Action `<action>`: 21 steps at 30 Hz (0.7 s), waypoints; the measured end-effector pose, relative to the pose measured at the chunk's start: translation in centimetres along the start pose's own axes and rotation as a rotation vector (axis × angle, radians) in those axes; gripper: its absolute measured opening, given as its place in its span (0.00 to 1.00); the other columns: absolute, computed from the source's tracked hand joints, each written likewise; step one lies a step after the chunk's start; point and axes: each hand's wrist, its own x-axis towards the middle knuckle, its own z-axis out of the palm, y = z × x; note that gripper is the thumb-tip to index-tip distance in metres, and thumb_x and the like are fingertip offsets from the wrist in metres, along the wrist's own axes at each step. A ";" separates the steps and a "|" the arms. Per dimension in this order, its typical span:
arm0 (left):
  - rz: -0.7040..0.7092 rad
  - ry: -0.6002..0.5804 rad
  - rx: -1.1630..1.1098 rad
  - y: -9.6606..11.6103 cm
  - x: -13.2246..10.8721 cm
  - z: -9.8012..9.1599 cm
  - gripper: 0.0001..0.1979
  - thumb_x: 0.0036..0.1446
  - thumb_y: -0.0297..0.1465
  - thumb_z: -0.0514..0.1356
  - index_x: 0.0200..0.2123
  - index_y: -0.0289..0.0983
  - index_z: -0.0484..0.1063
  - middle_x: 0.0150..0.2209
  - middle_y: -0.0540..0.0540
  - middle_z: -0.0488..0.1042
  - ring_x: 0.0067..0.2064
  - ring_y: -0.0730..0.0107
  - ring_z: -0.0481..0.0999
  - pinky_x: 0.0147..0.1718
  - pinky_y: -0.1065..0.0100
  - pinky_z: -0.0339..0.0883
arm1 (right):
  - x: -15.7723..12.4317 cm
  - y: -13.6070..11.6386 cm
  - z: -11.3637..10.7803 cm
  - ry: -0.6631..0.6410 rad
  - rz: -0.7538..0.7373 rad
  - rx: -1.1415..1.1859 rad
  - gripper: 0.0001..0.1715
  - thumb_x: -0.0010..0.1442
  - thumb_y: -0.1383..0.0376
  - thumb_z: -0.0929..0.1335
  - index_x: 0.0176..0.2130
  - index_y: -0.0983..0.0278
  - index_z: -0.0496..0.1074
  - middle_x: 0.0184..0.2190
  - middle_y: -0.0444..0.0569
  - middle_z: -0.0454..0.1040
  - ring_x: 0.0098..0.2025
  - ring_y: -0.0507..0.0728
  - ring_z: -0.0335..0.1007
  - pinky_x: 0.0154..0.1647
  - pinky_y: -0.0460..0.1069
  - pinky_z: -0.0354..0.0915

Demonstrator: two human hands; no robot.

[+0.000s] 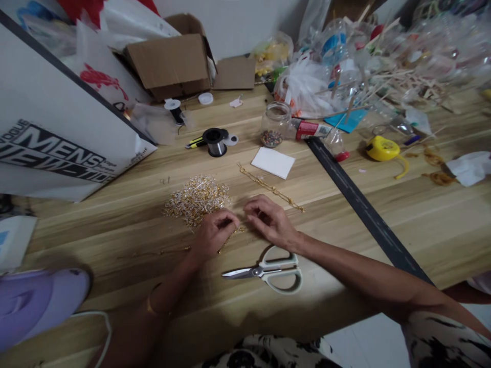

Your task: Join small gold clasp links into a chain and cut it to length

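Note:
My left hand [215, 234] is closed in a pinch beside a heap of small gold and clear pieces [199, 197]. A gold chain [227, 242] comes out from under its fingers, and a thin stretch of it trails left across the wood. Facing it a short gap away, my right hand [270, 221] has thumb and forefinger drawn together; anything between them is too small to make out. Behind that hand lies another gold chain [273, 190], stretched out slantwise. Scissors with pale handles [282, 275] rest just in front of my hands, blades pointing left.
Beyond the hands are a white card [273, 162], a wire spool [215, 143], a yellow cutter [195, 142] and a jar of beads [275, 125]. A black ruler [360, 202] crosses the right side, near a yellow tape measure [382, 148]. A purple iron [46, 301] stands left.

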 end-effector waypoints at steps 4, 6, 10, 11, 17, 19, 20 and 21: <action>-0.092 0.030 0.036 -0.2 -0.1 0.0 0.05 0.51 0.30 0.59 0.26 0.34 0.72 0.25 0.49 0.72 0.28 0.72 0.70 0.30 0.72 0.62 | -0.2 -0.1 -0.1 0.023 0.021 -0.041 0.04 0.59 0.67 0.65 0.37 0.65 0.67 0.34 0.50 0.66 0.32 0.52 0.62 0.29 0.47 0.61; -0.143 0.050 0.029 -0.3 0.0 0.0 0.06 0.50 0.32 0.60 0.26 0.34 0.72 0.24 0.49 0.72 0.27 0.73 0.69 0.28 0.73 0.61 | -0.2 -0.1 -0.1 0.028 0.027 -0.051 0.03 0.58 0.67 0.65 0.35 0.65 0.66 0.31 0.48 0.65 0.31 0.52 0.61 0.29 0.46 0.60; -0.170 0.100 -0.024 -0.6 0.3 -0.3 0.08 0.49 0.33 0.61 0.25 0.33 0.73 0.23 0.50 0.72 0.26 0.74 0.69 0.27 0.74 0.61 | -0.2 -0.1 -0.1 -0.030 0.008 -0.091 0.03 0.59 0.67 0.65 0.34 0.66 0.65 0.28 0.46 0.64 0.28 0.51 0.60 0.28 0.45 0.58; -0.168 0.107 -0.035 -0.6 0.3 -0.4 0.08 0.49 0.33 0.61 0.25 0.33 0.73 0.23 0.50 0.73 0.26 0.74 0.69 0.27 0.74 0.61 | -0.2 0.0 -0.1 -0.065 -0.003 -0.118 0.03 0.59 0.67 0.65 0.34 0.66 0.66 0.29 0.46 0.65 0.29 0.51 0.60 0.28 0.45 0.58; -0.183 0.124 -0.076 -0.6 0.6 -0.8 0.07 0.48 0.33 0.62 0.26 0.34 0.74 0.24 0.50 0.75 0.25 0.75 0.70 0.26 0.75 0.62 | -0.6 -0.1 0.1 -0.318 -0.128 -0.432 0.09 0.60 0.62 0.65 0.40 0.65 0.68 0.38 0.51 0.68 0.40 0.56 0.63 0.38 0.48 0.61; -0.192 0.136 -0.096 -0.5 0.6 -0.8 0.07 0.48 0.33 0.62 0.26 0.34 0.73 0.24 0.50 0.75 0.24 0.76 0.69 0.25 0.75 0.62 | -0.7 -0.2 0.3 -0.362 -0.156 -0.531 0.09 0.61 0.62 0.64 0.40 0.64 0.68 0.38 0.52 0.68 0.40 0.56 0.61 0.37 0.49 0.60; -0.195 0.140 -0.104 -0.4 0.7 -0.8 0.07 0.48 0.33 0.62 0.26 0.34 0.73 0.23 0.50 0.76 0.23 0.77 0.68 0.24 0.75 0.62 | -0.8 -0.2 0.4 -0.372 -0.164 -0.566 0.08 0.62 0.63 0.63 0.40 0.64 0.68 0.37 0.52 0.67 0.40 0.56 0.61 0.36 0.48 0.60; -0.197 0.144 -0.111 -0.4 0.7 -0.8 0.07 0.48 0.33 0.62 0.26 0.34 0.73 0.23 0.50 0.76 0.22 0.77 0.68 0.24 0.75 0.62 | -0.8 -0.2 0.5 -0.376 -0.169 -0.592 0.07 0.63 0.64 0.62 0.39 0.64 0.68 0.36 0.51 0.67 0.39 0.56 0.61 0.35 0.48 0.60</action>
